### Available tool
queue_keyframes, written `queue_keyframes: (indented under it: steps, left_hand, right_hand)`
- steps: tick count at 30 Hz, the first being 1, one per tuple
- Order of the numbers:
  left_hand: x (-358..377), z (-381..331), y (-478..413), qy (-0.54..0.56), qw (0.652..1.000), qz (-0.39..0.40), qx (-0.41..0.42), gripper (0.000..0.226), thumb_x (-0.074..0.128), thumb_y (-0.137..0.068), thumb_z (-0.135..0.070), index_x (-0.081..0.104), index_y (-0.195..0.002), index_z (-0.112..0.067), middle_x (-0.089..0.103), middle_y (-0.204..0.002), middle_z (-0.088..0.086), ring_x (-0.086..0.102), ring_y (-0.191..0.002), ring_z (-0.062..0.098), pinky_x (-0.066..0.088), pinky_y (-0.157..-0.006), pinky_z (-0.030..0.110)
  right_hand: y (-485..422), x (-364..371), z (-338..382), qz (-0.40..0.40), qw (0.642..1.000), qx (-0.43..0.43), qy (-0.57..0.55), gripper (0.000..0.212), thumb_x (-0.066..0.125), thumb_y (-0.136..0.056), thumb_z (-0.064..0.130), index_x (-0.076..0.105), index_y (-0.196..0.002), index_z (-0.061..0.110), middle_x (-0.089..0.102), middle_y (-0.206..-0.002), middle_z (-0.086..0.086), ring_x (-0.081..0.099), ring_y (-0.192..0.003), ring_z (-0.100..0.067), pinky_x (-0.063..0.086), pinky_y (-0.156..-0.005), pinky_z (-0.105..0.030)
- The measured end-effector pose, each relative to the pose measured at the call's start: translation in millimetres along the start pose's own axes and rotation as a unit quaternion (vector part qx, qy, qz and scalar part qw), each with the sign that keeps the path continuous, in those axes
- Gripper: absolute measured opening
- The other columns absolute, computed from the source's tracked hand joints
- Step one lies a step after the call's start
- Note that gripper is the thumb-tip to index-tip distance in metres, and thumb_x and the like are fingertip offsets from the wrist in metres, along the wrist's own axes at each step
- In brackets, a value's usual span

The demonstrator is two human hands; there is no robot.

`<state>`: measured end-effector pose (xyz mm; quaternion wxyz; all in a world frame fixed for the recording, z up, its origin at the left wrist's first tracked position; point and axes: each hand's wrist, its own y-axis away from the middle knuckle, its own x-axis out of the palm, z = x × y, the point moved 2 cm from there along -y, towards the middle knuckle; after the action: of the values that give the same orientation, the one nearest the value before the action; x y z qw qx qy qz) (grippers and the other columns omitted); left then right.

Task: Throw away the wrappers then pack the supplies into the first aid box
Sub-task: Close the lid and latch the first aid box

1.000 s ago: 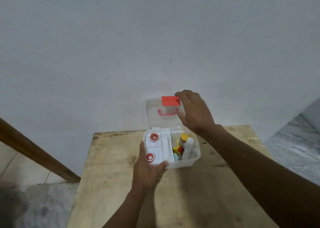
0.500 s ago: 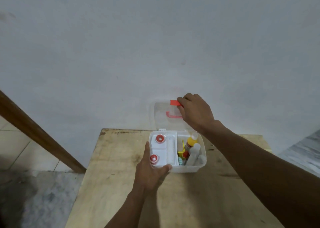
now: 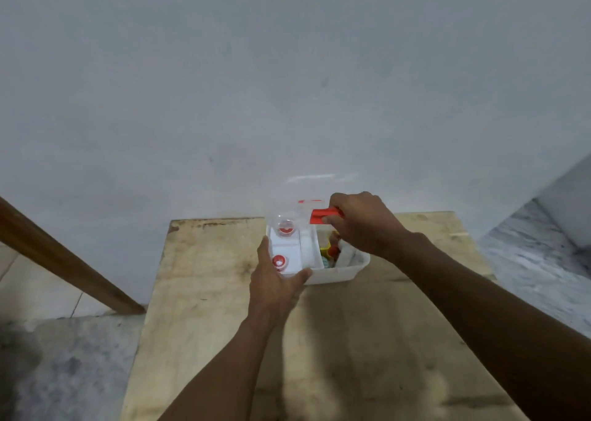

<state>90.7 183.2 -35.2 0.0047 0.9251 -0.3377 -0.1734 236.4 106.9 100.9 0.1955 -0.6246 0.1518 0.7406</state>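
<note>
A white first aid box point(image 3: 345, 272) stands at the far edge of the wooden table point(image 3: 224, 292). Inside lie two white items with red round caps point(image 3: 279, 261), a yellow bottle point(image 3: 326, 248) and other supplies. Its clear lid point(image 3: 289, 217) with a red latch point(image 3: 321, 215) is tilted halfway down over the box. My right hand point(image 3: 361, 225) grips the lid at the red latch. My left hand point(image 3: 271, 280) holds the box's near left corner, thumb on the front wall.
A grey wall rises right behind the table. A brown wooden beam point(image 3: 64, 260) slants at the left. Grey marble floor point(image 3: 537, 270) shows at the right and lower left. The table's near part carries only my forearms.
My right hand has pulled the clear lid down from upright to about halfway over the box. My left hand has stayed on the box's near left corner.
</note>
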Motion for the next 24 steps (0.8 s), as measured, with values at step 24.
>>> queue_keyframes:
  steps: [24]
  left_hand:
    - [-1.9,20.9,2.6,0.021,1.0,-0.016,0.0,0.072,0.083,-0.073,-0.009,0.04,-0.131,-0.016,0.061,-0.12,-0.001,0.062,-0.102,0.014,0.047,-0.07,0.001]
  right_hand:
    - [50.5,77.5,14.0,-0.008,0.995,-0.029,0.1,0.032,0.071,-0.084,0.005,0.063,-0.114,0.0,0.069,-0.114,-0.018,0.067,-0.101,-0.034,0.055,-0.087,-0.046]
